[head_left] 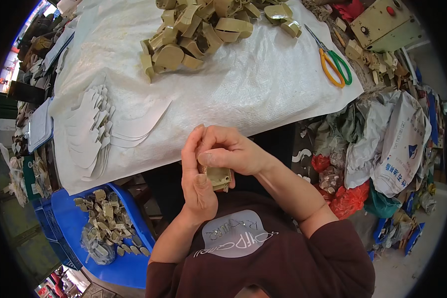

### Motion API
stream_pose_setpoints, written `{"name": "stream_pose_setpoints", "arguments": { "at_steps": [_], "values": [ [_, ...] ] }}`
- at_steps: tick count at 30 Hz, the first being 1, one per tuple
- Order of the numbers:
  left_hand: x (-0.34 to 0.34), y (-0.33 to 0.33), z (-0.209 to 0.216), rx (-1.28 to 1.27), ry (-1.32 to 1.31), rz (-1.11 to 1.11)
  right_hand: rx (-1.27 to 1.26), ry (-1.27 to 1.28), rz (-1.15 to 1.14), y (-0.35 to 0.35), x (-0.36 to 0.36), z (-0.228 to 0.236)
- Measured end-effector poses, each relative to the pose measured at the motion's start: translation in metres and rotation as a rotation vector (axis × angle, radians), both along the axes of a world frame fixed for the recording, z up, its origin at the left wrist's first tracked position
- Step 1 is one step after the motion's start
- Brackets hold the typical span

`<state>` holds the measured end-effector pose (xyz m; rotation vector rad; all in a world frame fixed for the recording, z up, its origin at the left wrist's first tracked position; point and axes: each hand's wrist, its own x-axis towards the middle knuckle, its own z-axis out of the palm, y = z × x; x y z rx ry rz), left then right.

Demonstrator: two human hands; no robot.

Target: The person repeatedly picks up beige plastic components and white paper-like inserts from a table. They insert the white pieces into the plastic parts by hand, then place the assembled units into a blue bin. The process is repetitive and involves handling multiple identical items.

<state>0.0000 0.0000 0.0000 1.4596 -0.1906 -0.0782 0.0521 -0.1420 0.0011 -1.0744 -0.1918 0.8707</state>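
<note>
Close to my chest, both hands are around one glossy olive-tan heel piece (219,177). My left hand (193,174) grips its left side, fingers pointing up and thumb along its edge. From the right, my right hand (226,149) bends over the far end, its thumb lying across the top. The hands cover much of the piece; only its hollow-looking near end shows. Beyond them, a heap of similar olive-tan pieces (198,35) lies on the white woven sheet (223,89) over the table.
Overlapping white cut shapes (92,131) lie at the table's left. Scissors (335,67) with orange and green handles rest at the far right. A blue chair (109,270) at lower left carries more tan pieces. Plastic bags (382,149) and a beige control box (385,22) crowd the right.
</note>
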Motion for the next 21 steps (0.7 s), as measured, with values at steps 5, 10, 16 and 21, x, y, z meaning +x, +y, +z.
{"name": "stream_pose_setpoints", "arguments": {
  "at_steps": [5,10,16,21],
  "values": [
    [0.006,-0.003,-0.018,0.045,-0.141,0.227,0.096,-0.564,-0.423,0.028,-0.020,-0.028],
    [0.012,0.002,-0.009,-0.132,-0.008,0.290,0.064,-0.590,-0.458,0.034,-0.034,-0.032],
    [0.006,-0.002,-0.019,-0.107,-0.006,0.303,-0.035,-0.698,-0.501,0.035,-0.035,-0.029],
    [0.006,-0.003,-0.008,-0.402,0.239,0.180,-0.077,-0.493,-0.487,0.031,-0.031,-0.024]
  ]
}}
